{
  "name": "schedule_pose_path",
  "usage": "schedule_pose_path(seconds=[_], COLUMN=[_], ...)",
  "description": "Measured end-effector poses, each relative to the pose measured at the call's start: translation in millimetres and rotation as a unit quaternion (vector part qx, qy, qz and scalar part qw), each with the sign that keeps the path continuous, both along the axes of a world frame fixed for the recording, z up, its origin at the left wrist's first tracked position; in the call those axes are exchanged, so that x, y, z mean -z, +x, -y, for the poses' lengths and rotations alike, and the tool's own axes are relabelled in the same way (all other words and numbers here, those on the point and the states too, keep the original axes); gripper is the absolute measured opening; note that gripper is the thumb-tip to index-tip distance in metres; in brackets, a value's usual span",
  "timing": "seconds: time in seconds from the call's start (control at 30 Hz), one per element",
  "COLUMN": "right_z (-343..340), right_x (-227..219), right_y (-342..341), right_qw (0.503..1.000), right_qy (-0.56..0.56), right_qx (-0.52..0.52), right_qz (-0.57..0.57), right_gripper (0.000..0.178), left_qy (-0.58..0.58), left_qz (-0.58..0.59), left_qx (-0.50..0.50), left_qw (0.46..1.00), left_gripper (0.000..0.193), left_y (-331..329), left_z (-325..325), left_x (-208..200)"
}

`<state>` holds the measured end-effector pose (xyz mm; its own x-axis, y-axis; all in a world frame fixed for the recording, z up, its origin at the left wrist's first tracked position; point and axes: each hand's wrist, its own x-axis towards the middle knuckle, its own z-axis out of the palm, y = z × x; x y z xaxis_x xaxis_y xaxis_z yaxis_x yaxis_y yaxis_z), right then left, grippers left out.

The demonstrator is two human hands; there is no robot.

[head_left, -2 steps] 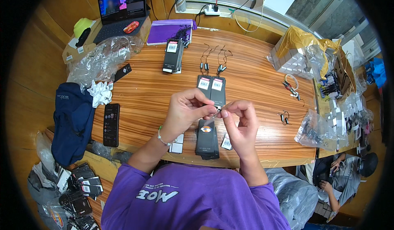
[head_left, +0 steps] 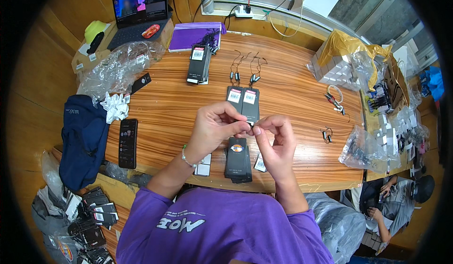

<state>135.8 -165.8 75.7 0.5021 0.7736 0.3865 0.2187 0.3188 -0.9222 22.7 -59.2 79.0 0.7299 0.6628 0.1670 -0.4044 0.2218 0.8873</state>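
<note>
My left hand (head_left: 214, 125) and my right hand (head_left: 276, 141) meet over the middle of the table, thumb and forefinger of each pinched together. Between the fingertips is a small dark thing (head_left: 250, 126), too small and covered to name. Just beyond lie two dark hang tags (head_left: 250, 104) side by side, with white stickers and black cords (head_left: 255, 66) stretched away from me. Below my fingers sits a stack of dark hang tags (head_left: 237, 159), its top one bearing a coloured emblem. White sticker sheets (head_left: 203, 166) lie partly under my left wrist.
A pile of tags (head_left: 198, 65) with bundled cords stands farther back. On the left are a phone (head_left: 128, 144), a navy pouch (head_left: 84, 141) and crumpled plastic (head_left: 118, 68). Loose cords (head_left: 326, 135), a clear bag (head_left: 362, 148) and wrapped boxes (head_left: 332, 59) lie right. Another person (head_left: 396, 207) sits lower right.
My right hand has shifted very slightly left, toward my left fingertips. A pale blurred streak below the fingers no longer shows. The things on the table have not moved.
</note>
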Motion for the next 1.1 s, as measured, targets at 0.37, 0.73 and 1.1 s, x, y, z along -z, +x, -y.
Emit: schedule_pose_path(seconds=[0.37,0.73,1.1], right_z=[-2,-3,-7], right_x=[-10,3,11], right_y=[13,26,28], right_qw=[0.986,0.972,0.946], right_qy=[-0.074,-0.054,-0.005], right_qx=[-0.127,-0.194,-0.276], right_qz=[-0.075,-0.121,-0.172], right_gripper=[0.013,0.019,0.023], left_qy=[0.048,0.027,-0.029], left_qz=[-0.083,-0.11,-0.094], left_qx=[0.067,0.098,0.146], left_qw=[0.993,0.989,0.984], left_gripper=[0.008,0.012,0.009], left_y=[-6,-9,-8], left_z=[-10,-10,-3], left_x=[-4,-12,-12])
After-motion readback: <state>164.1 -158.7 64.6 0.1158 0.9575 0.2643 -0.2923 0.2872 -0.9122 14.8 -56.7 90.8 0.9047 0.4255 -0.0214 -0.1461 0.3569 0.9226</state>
